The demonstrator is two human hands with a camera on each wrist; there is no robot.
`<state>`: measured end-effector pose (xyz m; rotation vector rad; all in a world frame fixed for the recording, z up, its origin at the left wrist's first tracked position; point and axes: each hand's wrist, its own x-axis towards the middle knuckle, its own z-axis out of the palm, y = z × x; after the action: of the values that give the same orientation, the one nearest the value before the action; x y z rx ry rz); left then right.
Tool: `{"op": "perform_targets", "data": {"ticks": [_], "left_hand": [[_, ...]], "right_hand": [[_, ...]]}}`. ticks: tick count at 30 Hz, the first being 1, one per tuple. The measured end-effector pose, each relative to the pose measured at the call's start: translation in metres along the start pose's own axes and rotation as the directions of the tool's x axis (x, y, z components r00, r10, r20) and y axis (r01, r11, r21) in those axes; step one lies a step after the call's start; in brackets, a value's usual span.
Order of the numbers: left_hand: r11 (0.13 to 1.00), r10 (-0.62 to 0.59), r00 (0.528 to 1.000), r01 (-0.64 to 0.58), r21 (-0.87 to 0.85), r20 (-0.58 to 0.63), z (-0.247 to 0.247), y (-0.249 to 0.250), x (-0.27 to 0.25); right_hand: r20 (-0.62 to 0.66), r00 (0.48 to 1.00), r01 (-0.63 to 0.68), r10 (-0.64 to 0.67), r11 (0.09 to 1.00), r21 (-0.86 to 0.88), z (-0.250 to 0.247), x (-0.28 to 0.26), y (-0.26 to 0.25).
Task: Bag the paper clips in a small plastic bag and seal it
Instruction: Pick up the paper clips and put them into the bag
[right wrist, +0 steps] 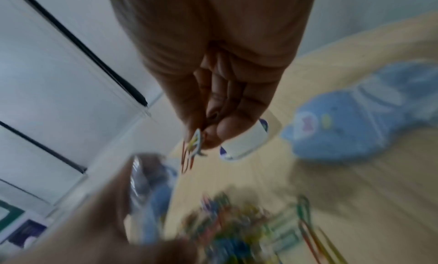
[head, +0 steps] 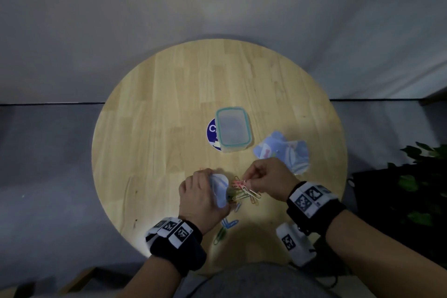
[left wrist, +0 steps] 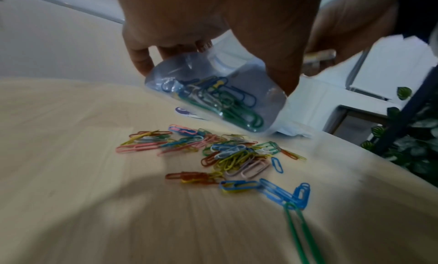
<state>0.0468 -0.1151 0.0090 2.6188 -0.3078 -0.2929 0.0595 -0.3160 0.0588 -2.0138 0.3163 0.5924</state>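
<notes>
My left hand [head: 202,195] grips a small clear plastic bag [left wrist: 213,97] just above the table, thumb on one side and fingers on the other. Several blue and green paper clips lie inside it. A loose pile of coloured paper clips [left wrist: 225,155] is spread on the wood below the bag, also seen as the pile [head: 242,192] between my hands. My right hand [head: 263,180] hovers over the pile and pinches a few paper clips [right wrist: 193,148] between thumb and fingertips, close to the bag [head: 220,189].
A lidded clear food box [head: 232,128] with a teal rim stands on a round blue sticker mid-table. A heap of blue plastic bags [head: 284,152] lies to the right. The round wooden table [head: 157,116] ends near my body. A plant [head: 420,176] stands at right.
</notes>
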Motion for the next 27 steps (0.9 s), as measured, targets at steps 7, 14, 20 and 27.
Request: {"op": "perform_targets", "data": {"ticks": [7, 14, 20, 27], "left_hand": [[0.996, 0.089, 0.996, -0.089, -0.007, -0.016, -0.002, 0.012, 0.007], [0.975, 0.123, 0.981, -0.147, -0.165, -0.148, -0.016, 0.023, 0.007], [0.958, 0.216, 0.963, -0.241, -0.153, -0.161, -0.022, 0.042, 0.007], [0.957, 0.124, 0.973, -0.169, -0.235, -0.194, -0.013, 0.051, 0.007]], "right_hand": [[0.213, 0.975, 0.054, -0.06, 0.998, 0.033, -0.045, -0.008, -0.064], [0.209, 0.978, 0.068, -0.022, 0.974, -0.217, -0.052, -0.011, -0.094], [0.202, 0.978, 0.118, -0.045, 0.922, -0.368, -0.035, -0.011, -0.099], [0.078, 0.985, 0.171, -0.154, 0.929, -0.328, -0.015, -0.012, -0.094]]}}
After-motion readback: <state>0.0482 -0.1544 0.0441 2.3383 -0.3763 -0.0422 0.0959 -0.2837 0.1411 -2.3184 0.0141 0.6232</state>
